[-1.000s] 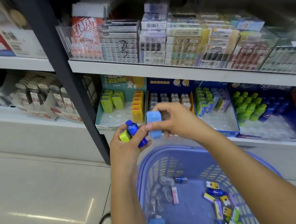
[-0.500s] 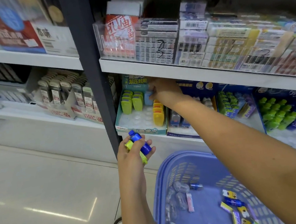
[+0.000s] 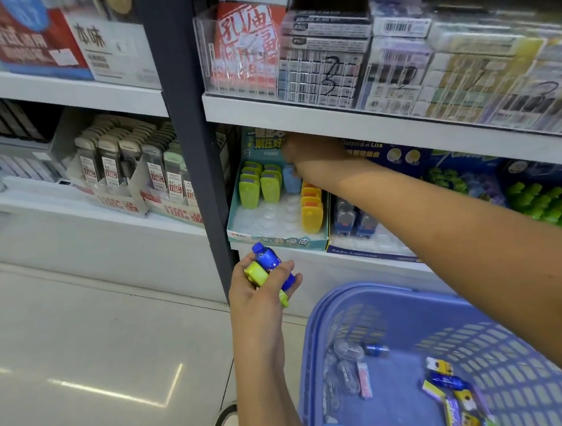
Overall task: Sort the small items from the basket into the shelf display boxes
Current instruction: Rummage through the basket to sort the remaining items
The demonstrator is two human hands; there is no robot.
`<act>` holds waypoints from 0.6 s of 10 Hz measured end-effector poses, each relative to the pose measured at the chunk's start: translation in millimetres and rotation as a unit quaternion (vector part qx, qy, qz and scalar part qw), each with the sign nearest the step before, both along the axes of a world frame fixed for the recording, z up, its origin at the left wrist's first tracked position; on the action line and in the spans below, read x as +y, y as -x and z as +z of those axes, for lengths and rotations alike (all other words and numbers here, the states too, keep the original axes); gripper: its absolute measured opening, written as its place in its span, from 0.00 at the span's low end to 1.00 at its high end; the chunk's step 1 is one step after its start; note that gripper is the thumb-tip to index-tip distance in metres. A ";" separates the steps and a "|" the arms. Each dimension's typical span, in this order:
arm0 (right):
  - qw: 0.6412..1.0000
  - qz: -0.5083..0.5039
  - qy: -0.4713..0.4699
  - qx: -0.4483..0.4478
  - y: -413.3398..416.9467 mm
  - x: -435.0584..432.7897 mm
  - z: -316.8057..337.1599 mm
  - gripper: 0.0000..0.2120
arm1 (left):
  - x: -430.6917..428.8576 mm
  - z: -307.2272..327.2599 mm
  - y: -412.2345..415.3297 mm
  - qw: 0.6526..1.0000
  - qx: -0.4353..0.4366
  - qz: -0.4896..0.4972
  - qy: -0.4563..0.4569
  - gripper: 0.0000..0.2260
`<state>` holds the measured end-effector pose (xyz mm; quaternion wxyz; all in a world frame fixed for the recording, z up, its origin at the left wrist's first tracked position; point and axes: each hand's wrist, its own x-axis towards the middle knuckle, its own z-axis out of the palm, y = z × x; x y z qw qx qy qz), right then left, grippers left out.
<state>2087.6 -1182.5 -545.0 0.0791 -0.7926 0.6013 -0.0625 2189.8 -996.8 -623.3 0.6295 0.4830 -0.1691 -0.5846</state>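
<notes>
The right hand (image 3: 312,159) pinches a pale blue piece (image 3: 291,179) into the back row of the teal display box (image 3: 277,243), beside matching green pieces (image 3: 260,188). The left hand (image 3: 255,296) grips a blue bottle piece (image 3: 271,262) and a yellow-green piece (image 3: 256,274) by the front edge of the shelf (image 3: 326,260), likely queued next.

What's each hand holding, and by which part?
Left hand grips a blue bottle-shaped item and a yellow-green item around their middles. Right hand holds the light blue item by its top.
</notes>
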 end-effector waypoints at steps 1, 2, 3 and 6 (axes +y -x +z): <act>1.000 -0.003 -0.011 -0.020 5.5 -8.3 -8.2 0.11 | 0.0 -0.1 0.6 1.000 0.015 -0.001 0.008 0.19; 1.000 0.019 0.005 -0.005 7.5 -7.6 -9.3 0.11 | 0.1 -0.4 1.5 0.999 0.031 -0.006 0.015 0.19; 0.999 0.035 -0.006 0.006 12.2 -8.2 -10.9 0.09 | 0.4 -0.8 2.1 0.999 0.038 -0.007 0.019 0.19; 0.995 0.030 0.064 0.076 -10.1 14.7 -20.3 0.10 | -1.4 1.1 8.8 0.999 0.040 -0.010 0.023 0.19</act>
